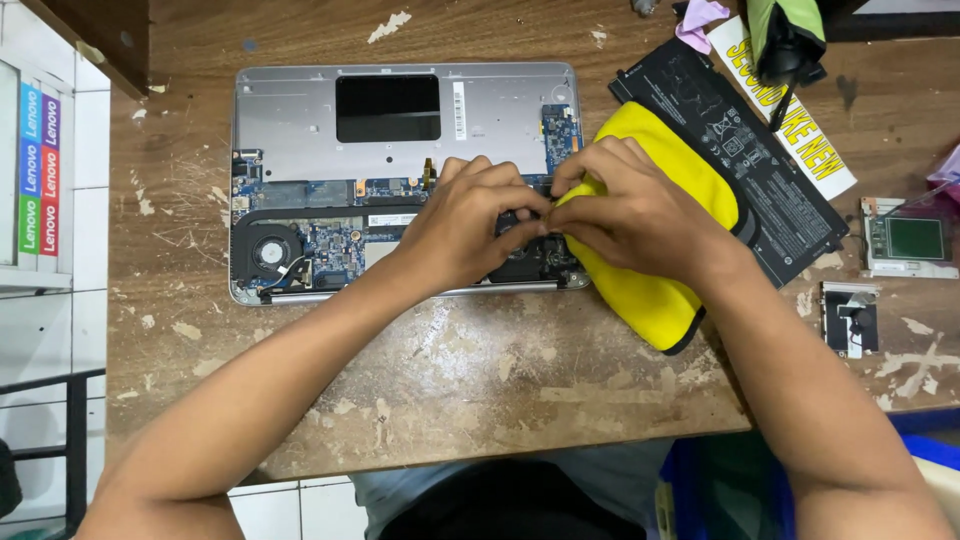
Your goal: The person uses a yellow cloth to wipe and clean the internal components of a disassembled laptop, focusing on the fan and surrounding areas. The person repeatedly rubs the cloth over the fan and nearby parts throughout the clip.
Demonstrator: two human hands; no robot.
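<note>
Scarred wooden worktop (480,370), flecked with pale paint chips, fills the head view, with white tiled floor showing at 7 o'clock. At 11 o'clock from the centre lies an opened silver laptop (300,110), bottom cover off, exposing its blue circuit board (330,250) and a round black fan (268,252) near the 9 o'clock end of the chassis. Left hand (462,225) rests on the laptop's inner right portion, fingers curled narrow and pressed onto a dark component; whether it pinches anything cannot be told. Right hand (635,205) meets it fingertip to fingertip, fingers bunched closely on the edge of a yellow cloth (665,290), which lies just beside the laptop's 3 o'clock edge and spreads under that hand. Flat black battery pack (740,150) lies at 2 o'clock, partly beneath the cloth. Beyond it, a white strip with yellow lettering (800,140) runs diagonally. At 3 o'clock sit a small board with a green panel (912,240) and, below it, a small grey metal bracket (850,318), both well apart from the hands.
</note>
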